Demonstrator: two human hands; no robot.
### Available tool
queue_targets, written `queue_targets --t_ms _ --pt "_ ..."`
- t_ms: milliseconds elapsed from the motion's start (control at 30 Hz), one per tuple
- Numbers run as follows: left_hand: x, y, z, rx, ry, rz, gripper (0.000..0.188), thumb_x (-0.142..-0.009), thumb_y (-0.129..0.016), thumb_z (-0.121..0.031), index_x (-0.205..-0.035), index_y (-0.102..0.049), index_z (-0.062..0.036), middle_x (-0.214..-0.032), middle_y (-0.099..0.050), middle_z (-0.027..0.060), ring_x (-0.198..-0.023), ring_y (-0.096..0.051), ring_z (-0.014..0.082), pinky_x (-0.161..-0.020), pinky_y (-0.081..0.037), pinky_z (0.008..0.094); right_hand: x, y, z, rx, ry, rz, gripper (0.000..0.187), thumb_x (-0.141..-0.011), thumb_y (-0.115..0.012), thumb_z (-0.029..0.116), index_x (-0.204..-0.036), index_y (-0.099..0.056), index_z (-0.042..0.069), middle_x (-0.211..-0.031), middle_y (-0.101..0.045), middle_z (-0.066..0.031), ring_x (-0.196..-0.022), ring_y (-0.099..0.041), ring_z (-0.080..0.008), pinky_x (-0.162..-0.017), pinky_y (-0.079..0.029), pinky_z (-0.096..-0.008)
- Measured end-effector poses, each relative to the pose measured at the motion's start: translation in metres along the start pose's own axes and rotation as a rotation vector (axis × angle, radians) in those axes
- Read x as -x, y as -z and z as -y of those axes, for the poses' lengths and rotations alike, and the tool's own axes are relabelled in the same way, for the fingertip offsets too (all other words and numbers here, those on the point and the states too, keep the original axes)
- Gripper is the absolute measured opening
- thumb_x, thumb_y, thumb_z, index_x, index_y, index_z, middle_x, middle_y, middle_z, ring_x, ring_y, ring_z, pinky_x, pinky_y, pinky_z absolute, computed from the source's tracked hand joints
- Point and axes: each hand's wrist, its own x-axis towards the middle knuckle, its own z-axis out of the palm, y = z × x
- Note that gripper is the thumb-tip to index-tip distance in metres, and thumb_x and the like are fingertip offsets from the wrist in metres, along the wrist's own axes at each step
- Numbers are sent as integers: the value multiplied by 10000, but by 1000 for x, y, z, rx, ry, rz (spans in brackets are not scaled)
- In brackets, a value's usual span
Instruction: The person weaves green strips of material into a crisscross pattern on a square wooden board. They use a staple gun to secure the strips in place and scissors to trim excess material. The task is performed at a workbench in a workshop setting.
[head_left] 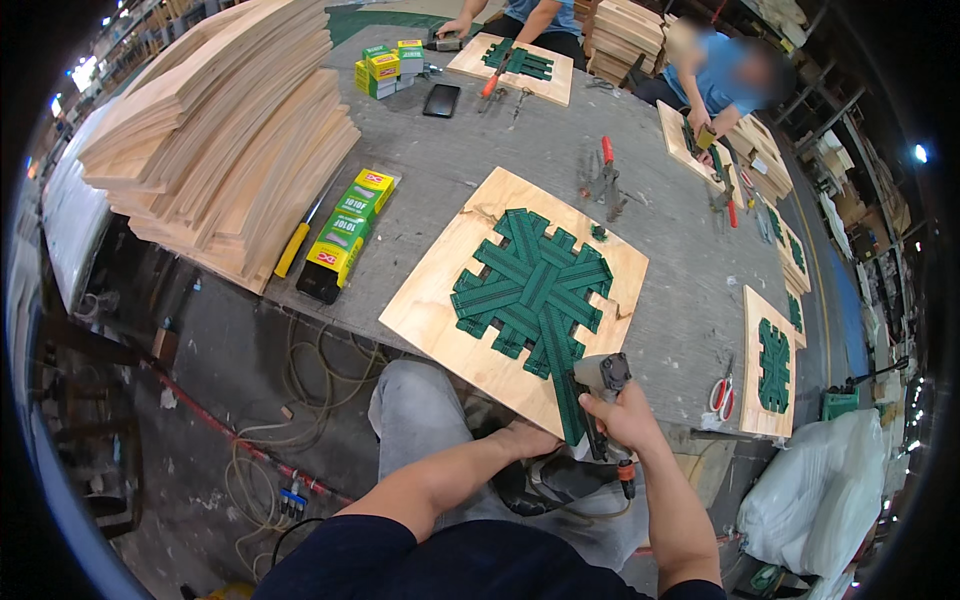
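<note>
My right hand is closed around the grip of a grey and black pneumatic staple gun. Its nose is down at the near edge of a square plywood board, beside a green strap. Dark green webbing straps lie crossed and woven over a cutout in the middle of this board. One long strap runs off the board toward me. My left hand is at the board's near edge, close to that strap's end; its fingers are hidden, so what it holds cannot be seen.
Curved plywood panels are stacked at the left. Nearby are a green-yellow staple box, a yellow-handled tool and a phone. Red-handled pliers lie beyond my board, scissors to the right. Two co-workers handle similar boards.
</note>
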Motion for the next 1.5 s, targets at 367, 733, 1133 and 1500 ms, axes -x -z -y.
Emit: queue_targets --t_ms 367,733,1133,1500 --pt "6 -13 7 2 37 43 269 -911 -638 -259 -1123 -669 -95 -1138 -683 193 -1077 -632 437 -918 -500 549 11 -15 16 -33 8 21 307 -917 -746 100 -1193 -650 4 -786 -638 -14 -567 -530 -83 -498 -412 -289" --pt "9 -4 -7 -28 83 126 275 -928 -652 -334 -1111 -679 -131 -1076 -706 165 -1031 -672 399 -886 -518 515 11 -28 -3 -19 11 30 282 -905 -767 124 -1130 -648 1 -742 -633 -8 -524 -548 -96 -475 -420 -292" --pt "32 -12 -58 1096 867 330 522 -1095 -468 -426 -1286 -610 40 -1131 -739 144 -1027 -724 183 -879 -565 308 24 0 -29 -253 24 -151 320 -916 -736 80 -1184 -567 31 -849 -678 -39 -542 -615 -113 -443 -453 -261" --pt "-62 137 -21 1102 919 -67 356 -1054 -584 -344 -1071 -652 5 -955 -739 128 -789 -692 185 -554 -545 332 27 6 -39 -312 20 -117 763 -915 -729 48 -1560 -341 177 -961 -639 -48 -538 -584 -126 -448 -464 -281"
